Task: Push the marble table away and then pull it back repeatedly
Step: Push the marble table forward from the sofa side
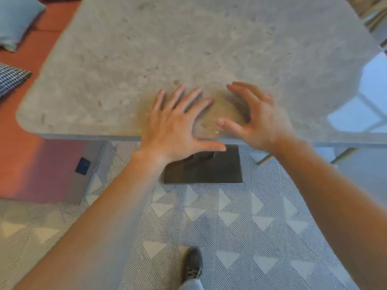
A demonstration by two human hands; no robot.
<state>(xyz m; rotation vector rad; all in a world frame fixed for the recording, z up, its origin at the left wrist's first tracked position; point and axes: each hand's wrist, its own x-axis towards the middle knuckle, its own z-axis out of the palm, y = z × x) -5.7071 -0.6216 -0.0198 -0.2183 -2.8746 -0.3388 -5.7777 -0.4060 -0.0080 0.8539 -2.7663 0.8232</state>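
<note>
The marble table (pixel 188 49) fills the far half of the view, its near edge before the person. Its dark base plate (pixel 205 170) stands on the patterned floor (pixel 251 227). Left hand (pixel 173 124) and right hand (pixel 257 120) sit over that edge, fingers spread, released, grasping nothing; judged set for pushing. A checked cushion (pixel 10 78) lies left; a shoe (pixel 193 264) stands near.

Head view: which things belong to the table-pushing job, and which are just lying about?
Job: marble table; its dark base plate; left hand and right hand, both open at the near edge.
Lying about: blue cushion; checked cushion; small dark object on the floor.
</note>
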